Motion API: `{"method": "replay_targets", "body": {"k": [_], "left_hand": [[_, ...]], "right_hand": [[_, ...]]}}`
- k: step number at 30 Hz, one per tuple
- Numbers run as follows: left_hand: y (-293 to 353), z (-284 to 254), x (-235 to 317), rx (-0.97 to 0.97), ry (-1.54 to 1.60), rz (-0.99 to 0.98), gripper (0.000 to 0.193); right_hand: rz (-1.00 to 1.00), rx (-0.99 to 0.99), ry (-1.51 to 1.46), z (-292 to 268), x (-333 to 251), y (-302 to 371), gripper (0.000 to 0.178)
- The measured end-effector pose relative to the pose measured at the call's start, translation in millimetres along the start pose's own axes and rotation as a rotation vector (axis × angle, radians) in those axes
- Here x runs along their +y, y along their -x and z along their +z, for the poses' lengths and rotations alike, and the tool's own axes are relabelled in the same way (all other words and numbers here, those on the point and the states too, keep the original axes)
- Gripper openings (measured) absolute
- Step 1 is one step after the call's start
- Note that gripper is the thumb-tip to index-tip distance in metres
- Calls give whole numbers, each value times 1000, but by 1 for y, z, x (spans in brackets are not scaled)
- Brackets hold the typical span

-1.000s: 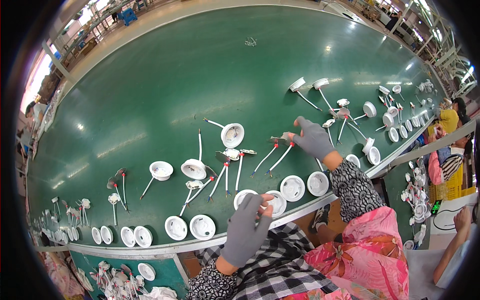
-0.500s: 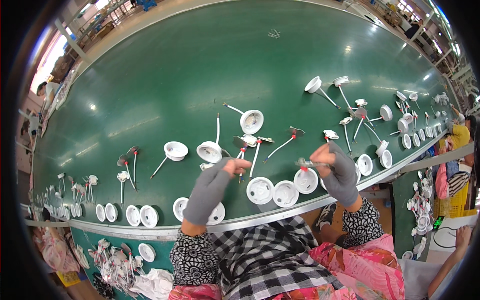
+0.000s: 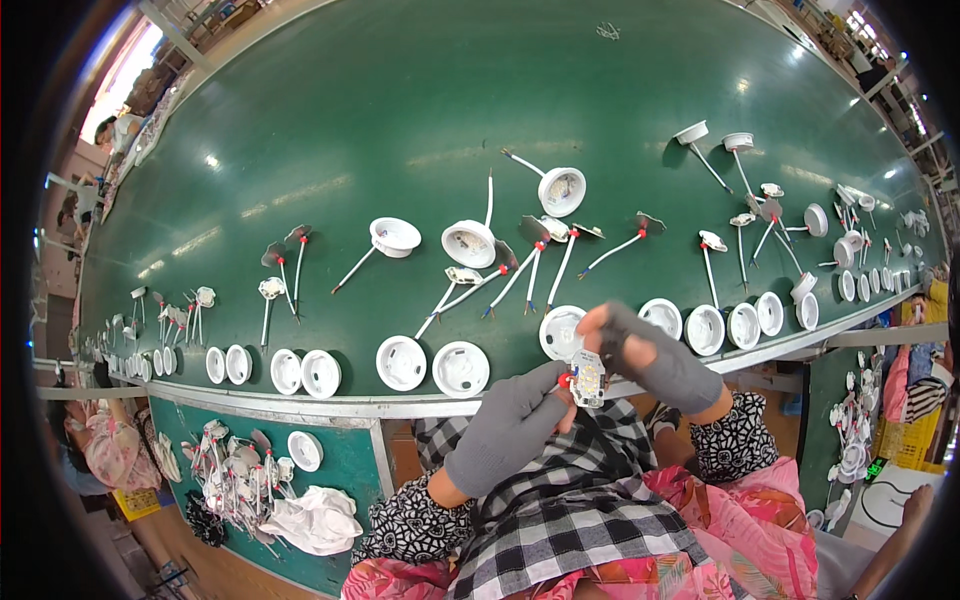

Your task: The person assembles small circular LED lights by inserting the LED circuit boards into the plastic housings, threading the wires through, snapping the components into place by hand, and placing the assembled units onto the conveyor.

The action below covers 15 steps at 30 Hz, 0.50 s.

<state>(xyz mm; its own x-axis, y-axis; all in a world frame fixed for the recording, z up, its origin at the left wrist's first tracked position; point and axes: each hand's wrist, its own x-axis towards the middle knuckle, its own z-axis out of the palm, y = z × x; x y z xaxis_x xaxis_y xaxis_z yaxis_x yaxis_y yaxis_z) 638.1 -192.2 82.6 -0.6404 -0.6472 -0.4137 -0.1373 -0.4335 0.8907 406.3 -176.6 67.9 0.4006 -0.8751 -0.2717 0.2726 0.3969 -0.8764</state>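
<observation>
In the fingers of my left hand (image 3: 510, 430) is a small LED board (image 3: 588, 380) with a red connector, held above my lap at the table's front edge. My right hand (image 3: 660, 365) hovers just beside and above that board. Its fingers are bent and blurred, so I cannot see whether anything is between them. Beyond the board, a white round lamp housing (image 3: 561, 330) lies on the green table, partly covered by my hands. Both hands wear grey fingerless gloves.
Along the green table's (image 3: 330, 130) front edge lie more white housings (image 3: 461, 369). Behind them are several LED boards with white cables (image 3: 535, 235) and cabled housings (image 3: 395, 237). A lower shelf at left carries a heap of cabled boards (image 3: 240, 470) and a white cloth (image 3: 315, 520).
The LED board seen in my right hand appears to be in my left hand now. My left hand has come right and toward my lap. The view has shifted, too.
</observation>
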Motion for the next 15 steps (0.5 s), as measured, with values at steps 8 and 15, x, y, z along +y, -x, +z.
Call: {"method": "replay_targets", "body": {"k": [8,15], "left_hand": [[8,-14,2,-187,256,-121,23],[5,-15,-2,-274,379,-192,23]], "right_hand": [[287,-159,67,8,-9,-5,26],[385,-277,309,5,-26,-12,30]]}}
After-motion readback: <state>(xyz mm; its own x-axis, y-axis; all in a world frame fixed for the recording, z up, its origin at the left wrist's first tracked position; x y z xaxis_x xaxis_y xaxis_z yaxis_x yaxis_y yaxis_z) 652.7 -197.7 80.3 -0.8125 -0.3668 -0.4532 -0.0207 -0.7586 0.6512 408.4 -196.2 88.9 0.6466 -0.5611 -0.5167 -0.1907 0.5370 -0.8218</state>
